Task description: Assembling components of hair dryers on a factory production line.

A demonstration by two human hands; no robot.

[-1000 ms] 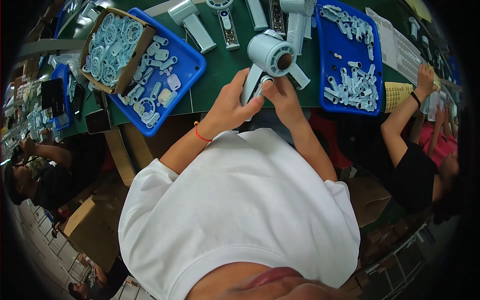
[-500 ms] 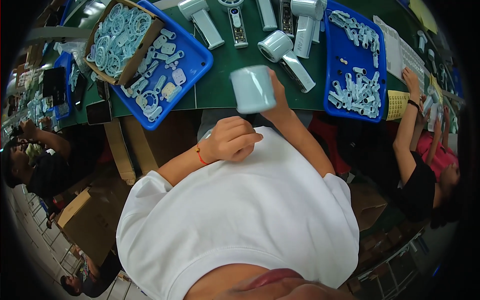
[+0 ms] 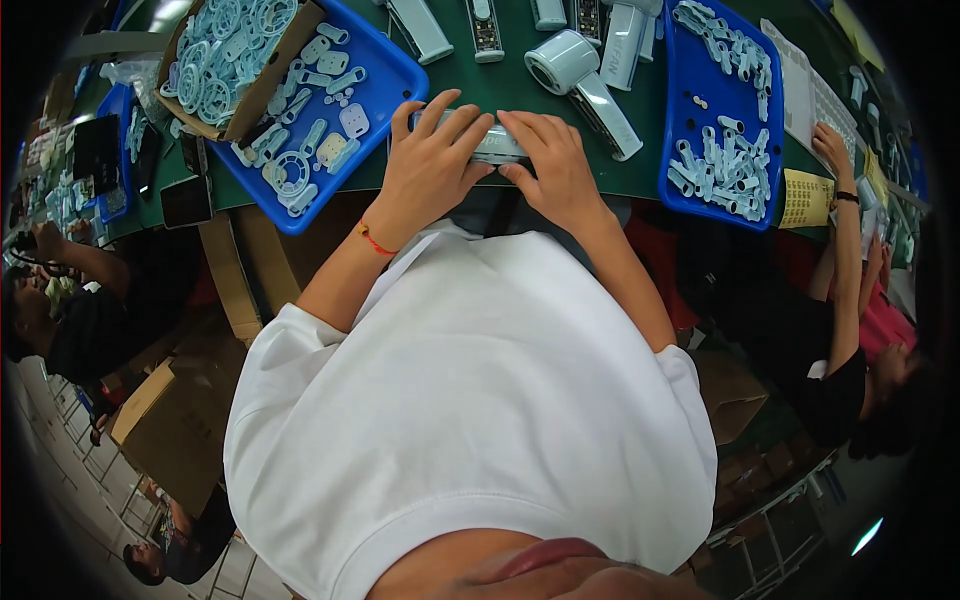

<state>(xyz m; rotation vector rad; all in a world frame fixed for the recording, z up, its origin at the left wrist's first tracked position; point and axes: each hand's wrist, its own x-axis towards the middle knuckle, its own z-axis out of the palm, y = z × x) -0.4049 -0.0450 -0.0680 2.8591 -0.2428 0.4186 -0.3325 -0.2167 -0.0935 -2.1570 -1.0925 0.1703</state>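
Note:
A glossy pale-blue handheld fan [image 3: 497,147] lies sideways between my hands at the table's near edge; only the middle of it shows. My left hand [image 3: 432,150] curves over its left end, fingers bent and thumb on the near side. On the right end, my right hand [image 3: 553,160] grips with its fingers on top and thumb toward me. Both hands hide the fan's ends. Just beyond, another fan [image 3: 563,62] with a round head lies with its handle open along one side. Close by stands an upright handle housing [image 3: 484,30] showing a circuit board.
On the left, a blue tray [image 3: 402,95] holds small pale-blue parts and a cardboard box [image 3: 262,110] of rings. At right, another blue tray [image 3: 672,130] carries several small sleeves. Phones [image 3: 187,202] lie at the left edge. Co-workers sit on both sides.
The fan, held up in my right hand before, is now low and sideways at the table. My left hand has moved up from my chest onto it.

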